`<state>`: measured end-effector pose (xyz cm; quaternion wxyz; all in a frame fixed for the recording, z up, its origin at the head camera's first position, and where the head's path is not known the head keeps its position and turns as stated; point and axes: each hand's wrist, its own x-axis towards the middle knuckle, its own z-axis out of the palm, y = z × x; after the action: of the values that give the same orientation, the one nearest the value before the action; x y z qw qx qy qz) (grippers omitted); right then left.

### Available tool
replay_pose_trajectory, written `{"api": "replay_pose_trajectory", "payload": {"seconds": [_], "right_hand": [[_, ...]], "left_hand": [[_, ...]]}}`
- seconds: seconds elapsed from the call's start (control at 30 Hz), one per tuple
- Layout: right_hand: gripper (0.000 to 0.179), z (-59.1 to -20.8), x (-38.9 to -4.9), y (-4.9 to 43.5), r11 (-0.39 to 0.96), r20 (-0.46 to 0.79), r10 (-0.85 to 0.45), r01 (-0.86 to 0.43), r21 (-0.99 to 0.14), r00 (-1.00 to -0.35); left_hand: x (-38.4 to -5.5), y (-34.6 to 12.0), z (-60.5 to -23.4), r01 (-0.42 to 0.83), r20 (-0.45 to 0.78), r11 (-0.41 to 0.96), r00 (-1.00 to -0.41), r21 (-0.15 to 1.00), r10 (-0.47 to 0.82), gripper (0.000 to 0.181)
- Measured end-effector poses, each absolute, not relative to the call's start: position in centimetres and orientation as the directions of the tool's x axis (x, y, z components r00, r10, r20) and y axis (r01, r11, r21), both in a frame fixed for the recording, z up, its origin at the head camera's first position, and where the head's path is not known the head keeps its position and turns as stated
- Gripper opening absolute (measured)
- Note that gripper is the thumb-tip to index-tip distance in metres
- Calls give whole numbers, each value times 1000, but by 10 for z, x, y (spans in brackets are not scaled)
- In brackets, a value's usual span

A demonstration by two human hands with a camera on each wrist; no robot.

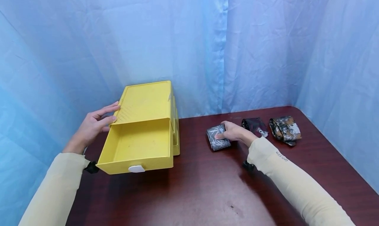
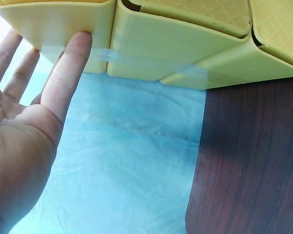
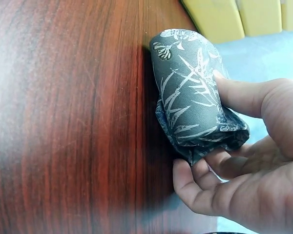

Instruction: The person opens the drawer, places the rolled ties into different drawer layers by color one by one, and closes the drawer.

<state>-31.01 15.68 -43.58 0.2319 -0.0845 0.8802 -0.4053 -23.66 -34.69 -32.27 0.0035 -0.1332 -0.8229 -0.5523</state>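
To the left stands a yellow drawer unit (image 1: 146, 99), its top drawer (image 1: 154, 163) pulled out and holding nothing I can see. My left hand (image 1: 88, 127) rests against the unit's upper left side. In the left wrist view its extended fingers (image 2: 63, 80) touch the yellow side wall. Right of the unit, my right hand (image 1: 237, 133) grips a folded grey cloth bundle (image 3: 190, 92) with white leaf patterns, thumb on one face and fingers beneath. The bundle is at the tabletop; the head view does not tell whether it touches.
Behind the right hand lie a dark folded bundle (image 1: 254, 124) with a light tag-like piece and a brown, black and white patterned folded bundle (image 1: 287, 129). All stand on a dark red wooden table (image 1: 201, 186). Pale blue curtains (image 1: 201, 55) surround its back and sides.
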Motion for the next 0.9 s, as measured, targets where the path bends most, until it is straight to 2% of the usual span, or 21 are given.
{"api": "replay_pose_trajectory", "payload": {"seconds": [0.2, 0.5, 0.77, 0.9], "right_hand": [[81, -434, -310, 155, 675, -356, -330, 45, -737, -874], [74, -432, -307, 155, 623, -432, -329, 151, -768, -840], [78, -434, -308, 158, 637, -432, -323, 144, -757, -842], [75, -436, -308, 159, 611, -403, -336, 129, -781, -851]], "left_hand": [[-235, -348, -322, 233, 164, 311, -959, 922, 232, 47], [-235, -349, -323, 224, 157, 290, -959, 931, 238, 47], [-239, -349, -324, 227, 155, 309, -958, 924, 240, 47], [-240, -349, -324, 225, 155, 303, -959, 926, 237, 47]]}}
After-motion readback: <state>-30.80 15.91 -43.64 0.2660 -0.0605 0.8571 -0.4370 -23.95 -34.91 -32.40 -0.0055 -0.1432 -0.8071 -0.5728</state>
